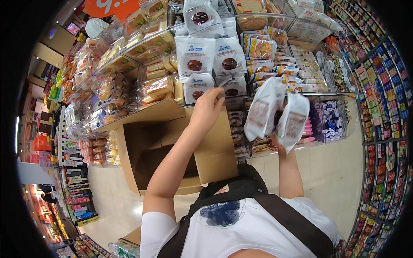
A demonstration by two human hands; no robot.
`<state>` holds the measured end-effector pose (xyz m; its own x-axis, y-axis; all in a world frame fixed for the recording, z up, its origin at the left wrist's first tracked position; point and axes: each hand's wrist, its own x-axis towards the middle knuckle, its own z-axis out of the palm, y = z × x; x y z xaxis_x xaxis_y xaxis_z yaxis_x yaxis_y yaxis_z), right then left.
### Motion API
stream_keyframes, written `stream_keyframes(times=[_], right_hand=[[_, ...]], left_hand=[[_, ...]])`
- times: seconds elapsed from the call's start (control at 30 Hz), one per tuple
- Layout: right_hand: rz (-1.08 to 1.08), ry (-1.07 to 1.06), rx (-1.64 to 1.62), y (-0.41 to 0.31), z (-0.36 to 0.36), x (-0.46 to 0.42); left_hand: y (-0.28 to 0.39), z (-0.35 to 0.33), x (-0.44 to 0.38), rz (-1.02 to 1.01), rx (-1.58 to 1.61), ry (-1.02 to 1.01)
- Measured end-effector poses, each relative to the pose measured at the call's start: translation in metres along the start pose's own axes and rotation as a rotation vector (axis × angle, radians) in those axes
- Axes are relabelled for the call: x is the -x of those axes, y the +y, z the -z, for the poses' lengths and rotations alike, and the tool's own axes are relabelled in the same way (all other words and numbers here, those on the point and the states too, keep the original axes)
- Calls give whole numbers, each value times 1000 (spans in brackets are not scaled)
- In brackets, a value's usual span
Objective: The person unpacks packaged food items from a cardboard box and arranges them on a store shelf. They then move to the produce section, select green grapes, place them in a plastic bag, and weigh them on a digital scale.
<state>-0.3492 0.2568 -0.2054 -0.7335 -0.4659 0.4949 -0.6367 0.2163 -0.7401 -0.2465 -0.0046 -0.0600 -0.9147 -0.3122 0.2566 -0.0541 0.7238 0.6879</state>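
Observation:
My left hand (209,106) reaches over an open cardboard box (214,145) to the lower front of a clear bin. Its curled fingers are at the lower white bread packets (197,85); whether they grip one is unclear. More white packets (229,58) with a dark round bun printed on them stand behind, in two columns. Off to the right, my right hand (278,142) holds two white packets, one (265,108) beside the other (293,121), backs with brown print showing. That hand is largely hidden beneath them.
Clear bins hold wrapped sandwich bread (158,87), round buns (111,87) and yellow-blue snack packets (261,48). A lower tier has blue-white wrapped sweets (332,119). Tall shelves (382,142) run along the right. An orange price sign (111,8) hangs at the top left.

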Motion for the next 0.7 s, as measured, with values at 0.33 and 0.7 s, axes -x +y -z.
stream_keyframes(times=[0.33, 0.7], right_hand=[[-536, 282, -1414, 22, 2, -59], [-464, -132, -1423, -13, -36, -190]], left_hand=[[-43, -61, -57, -82, -548, 86], [-31, -17, -29, -147, -198, -182]])
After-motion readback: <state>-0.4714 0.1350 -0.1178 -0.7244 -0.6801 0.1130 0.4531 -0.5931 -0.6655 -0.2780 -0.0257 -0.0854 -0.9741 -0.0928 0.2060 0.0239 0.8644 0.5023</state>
